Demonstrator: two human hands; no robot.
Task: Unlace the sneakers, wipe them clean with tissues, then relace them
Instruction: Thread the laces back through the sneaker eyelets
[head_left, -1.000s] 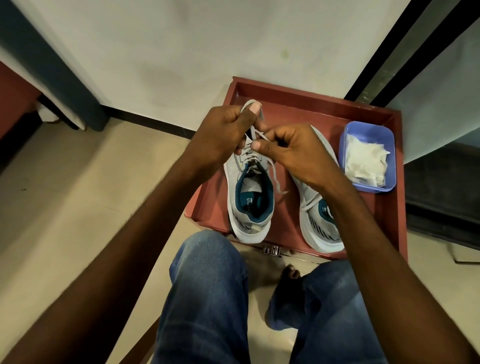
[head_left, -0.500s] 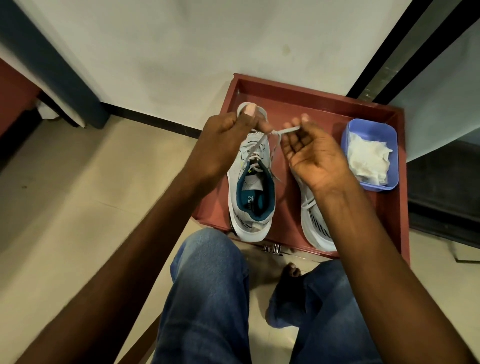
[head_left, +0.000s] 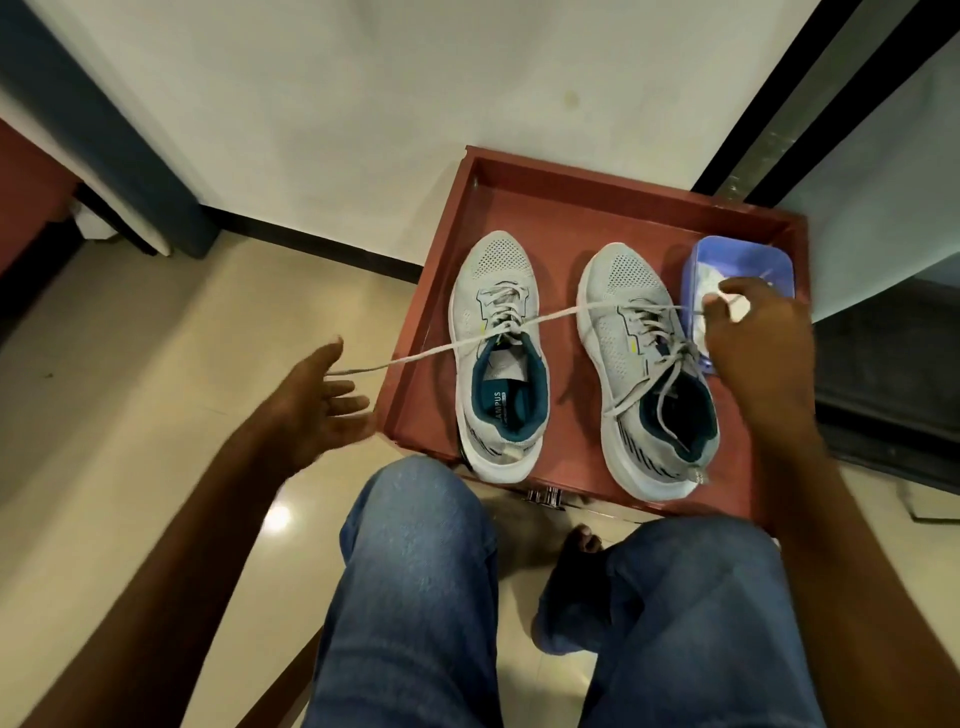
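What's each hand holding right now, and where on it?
The right hand pinches one end of the left sneaker's lace. The left hand is open; the lace's other end lies by its fingers, ungripped.

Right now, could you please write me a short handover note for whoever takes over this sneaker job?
Left hand: open, lace end at its fingertips, no grip.
Right hand: pinches the other end of the lace, over the blue tub of tissues.
Both sneakers sit in the red tray.
Done: left sneaker untied, lace pulled out sideways.
Left: unthread both; right sneaker remains laced; wipe; relace.
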